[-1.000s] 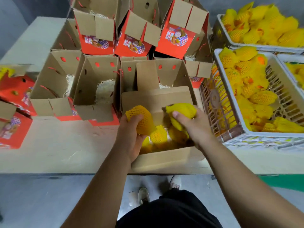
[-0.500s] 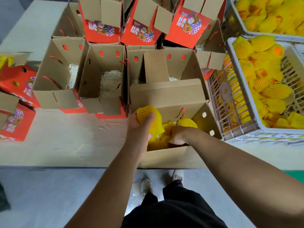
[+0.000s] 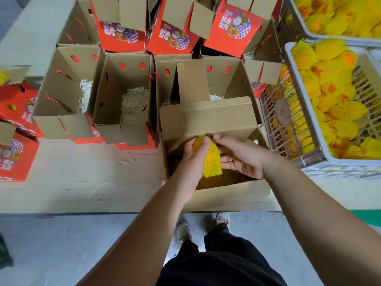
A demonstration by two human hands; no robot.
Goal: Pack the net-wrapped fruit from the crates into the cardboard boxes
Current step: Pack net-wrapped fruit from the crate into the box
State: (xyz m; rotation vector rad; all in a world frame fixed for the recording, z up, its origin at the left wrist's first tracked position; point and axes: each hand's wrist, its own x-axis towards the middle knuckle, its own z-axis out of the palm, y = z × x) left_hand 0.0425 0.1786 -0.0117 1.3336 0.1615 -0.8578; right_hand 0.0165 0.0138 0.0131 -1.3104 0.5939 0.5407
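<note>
- A pale worktop (image 3: pixel 78 182) carried the open cardboard box (image 3: pixel 226 195).
- The net-wrapped fruit (image 3: pixel 210 157) stood long axis upright over it.
- Left hand (image 3: pixel 193 159) fingers curled round the fruit; right hand (image 3: pixel 241 157) fingers lay loosely against it.

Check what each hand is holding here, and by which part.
The left hand grips one net-wrapped fruit by its upper end, over the open box. The right hand touches its side with straight fingers, holding nothing itself.
</note>
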